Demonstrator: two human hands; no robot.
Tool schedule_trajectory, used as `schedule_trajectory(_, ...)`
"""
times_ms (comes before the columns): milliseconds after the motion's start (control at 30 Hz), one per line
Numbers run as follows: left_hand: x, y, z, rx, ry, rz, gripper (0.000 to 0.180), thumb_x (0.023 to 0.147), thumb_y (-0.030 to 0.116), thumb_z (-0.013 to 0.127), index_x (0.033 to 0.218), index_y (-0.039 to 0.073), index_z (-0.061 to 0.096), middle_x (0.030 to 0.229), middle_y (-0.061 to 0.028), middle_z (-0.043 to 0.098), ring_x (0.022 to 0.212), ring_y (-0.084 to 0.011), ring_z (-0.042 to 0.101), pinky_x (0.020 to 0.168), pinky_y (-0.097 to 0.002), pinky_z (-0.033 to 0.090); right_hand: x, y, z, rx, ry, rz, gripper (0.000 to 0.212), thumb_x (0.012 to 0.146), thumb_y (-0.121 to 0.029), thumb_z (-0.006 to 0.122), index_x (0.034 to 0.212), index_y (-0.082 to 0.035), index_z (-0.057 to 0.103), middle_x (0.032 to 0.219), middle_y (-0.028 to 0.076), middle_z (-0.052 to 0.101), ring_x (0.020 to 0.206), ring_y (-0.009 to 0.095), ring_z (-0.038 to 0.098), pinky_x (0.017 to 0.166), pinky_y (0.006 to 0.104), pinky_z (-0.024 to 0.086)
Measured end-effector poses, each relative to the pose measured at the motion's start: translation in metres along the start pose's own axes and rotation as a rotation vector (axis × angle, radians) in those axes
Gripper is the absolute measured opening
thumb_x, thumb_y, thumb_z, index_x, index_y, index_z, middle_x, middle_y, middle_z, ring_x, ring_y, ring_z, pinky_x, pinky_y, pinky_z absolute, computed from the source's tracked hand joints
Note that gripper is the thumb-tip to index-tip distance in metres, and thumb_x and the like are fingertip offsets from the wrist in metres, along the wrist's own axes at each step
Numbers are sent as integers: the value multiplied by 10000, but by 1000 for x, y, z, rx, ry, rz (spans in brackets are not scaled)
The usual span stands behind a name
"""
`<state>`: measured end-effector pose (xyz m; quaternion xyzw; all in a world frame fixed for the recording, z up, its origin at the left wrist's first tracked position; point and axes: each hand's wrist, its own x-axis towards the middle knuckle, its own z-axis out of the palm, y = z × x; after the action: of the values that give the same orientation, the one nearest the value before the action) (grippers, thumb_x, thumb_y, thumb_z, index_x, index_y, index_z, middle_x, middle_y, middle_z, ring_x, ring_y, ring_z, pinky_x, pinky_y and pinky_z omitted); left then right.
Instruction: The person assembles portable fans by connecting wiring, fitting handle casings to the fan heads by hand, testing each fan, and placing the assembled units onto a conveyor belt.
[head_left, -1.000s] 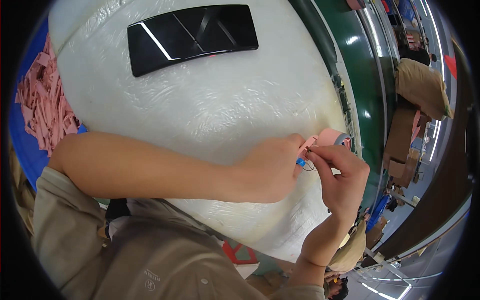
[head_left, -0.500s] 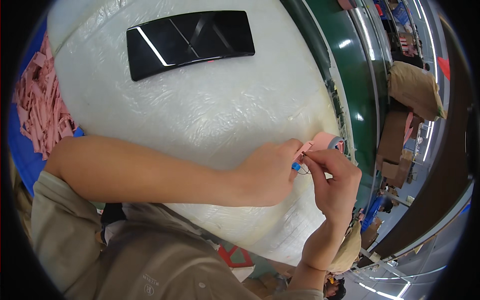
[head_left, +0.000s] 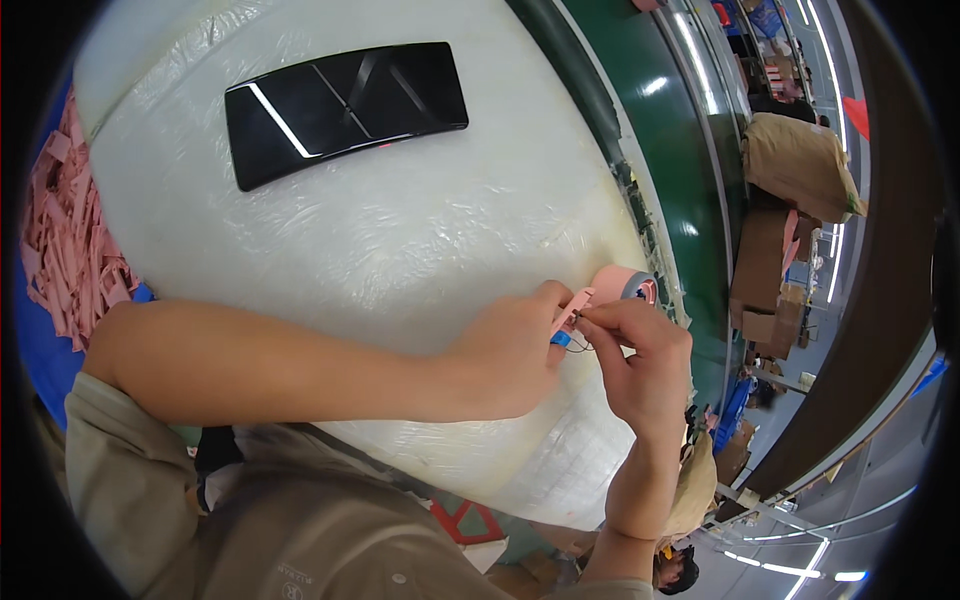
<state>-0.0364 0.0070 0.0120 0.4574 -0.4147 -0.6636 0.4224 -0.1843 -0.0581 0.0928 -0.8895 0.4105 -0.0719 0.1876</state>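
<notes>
My left hand is closed on a narrow pink strip near the right side of the plastic-covered surface. A small blue piece shows by its fingers, and a thin dark loop like thread or wire hangs beside it. Close against the strip, my right hand pinches thumb and forefinger on something small and dark that I cannot make out. Just beyond both hands lies a roll of pink tape with a grey edge. Farther left rests a glossy black curved panel, apart from my hands.
Clear plastic film wraps the pale padded work surface. At the left, a blue bin holds a heap of pink strips. Green flooring, cardboard boxes and a brown sack are to the right. Another person is at the lower edge.
The whole view has shifted, so the panel, tape roll and hands sit farther left and mostly a little lower. Both hands keep nearly the same grip at the strip.
</notes>
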Motion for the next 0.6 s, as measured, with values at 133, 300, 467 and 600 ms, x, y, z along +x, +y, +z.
schedule_trajectory(133,-1,-1,1,55,10,42,371,907,48,611,1255,-22,503,1005,-229,673,858,-382,666,737,-436,504,0,-1,-2,-16,-16,10,61,835,-36,738,890,-41,713,749,102,663,603,250,629,541,328,477)
schedule_trajectory(300,-4,-8,5,100,47,140,369,913,45,596,1260,-28,493,969,-233,668,832,-417,646,717,-454,493,0,-6,1,-43,-10,31,47,838,-43,734,881,-38,715,743,101,662,605,255,632,545,326,480)
schedule_trajectory(467,-9,-13,12,136,119,294,386,917,30,577,1286,-25,478,914,-240,652,800,-435,625,684,-468,480,2,-5,-1,5,-35,82,47,841,-58,732,880,-37,715,749,107,664,597,260,625,548,324,482)
schedule_trajectory(600,-11,-4,15,232,11,174,429,926,-2,541,1346,4,457,978,-233,662,818,-404,646,674,-472,496,-1,3,-5,114,-37,117,75,845,-58,732,882,-4,697,802,100,667,648,211,655,600,301,507)
